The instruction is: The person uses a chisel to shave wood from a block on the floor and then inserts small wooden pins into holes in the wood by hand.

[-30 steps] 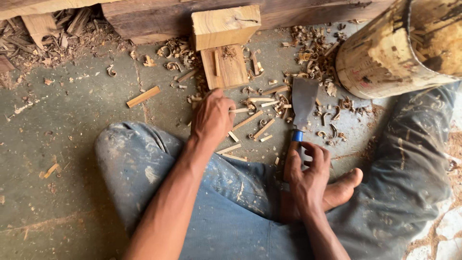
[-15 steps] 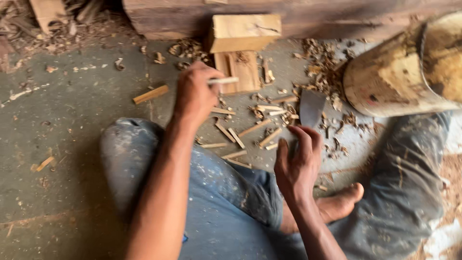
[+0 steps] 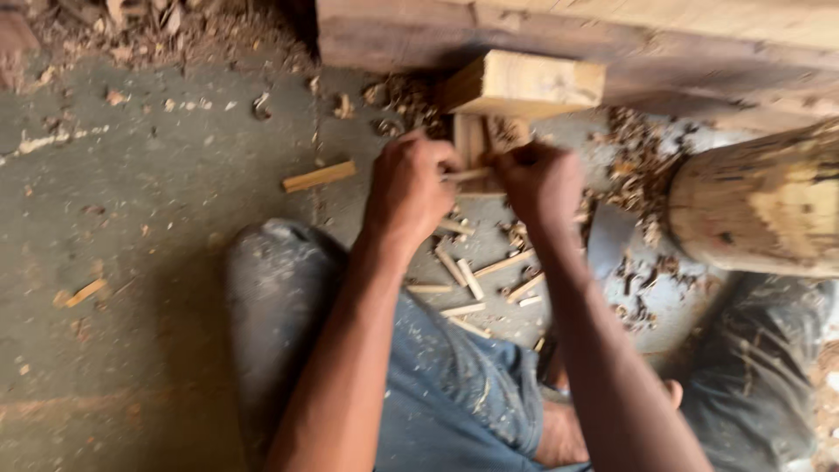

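My left hand [image 3: 411,185] and my right hand [image 3: 539,181] are raised side by side over the floor, both gripping the same thin pale wooden stick [image 3: 468,174], which runs level between them. Just behind them a pale wood block [image 3: 524,83] lies across a flat wooden slat [image 3: 472,135]. Several short split sticks [image 3: 472,280] are scattered on the floor under my hands. A flat metal blade [image 3: 609,238] lies on the floor just right of my right wrist, with no hand on it. The picture is blurred by motion.
A thick round log [image 3: 760,210] lies at the right. A heavy timber beam [image 3: 612,39] runs along the top. Wood shavings [image 3: 642,166] cover the concrete floor [image 3: 131,262]. One loose stick [image 3: 319,176] lies left of my hands. My jeans-clad legs [image 3: 454,393] fill the bottom.
My right hand let go of the blade and rose to meet the left. My left hand lifted a stick from the pile, and both hands now hold it.
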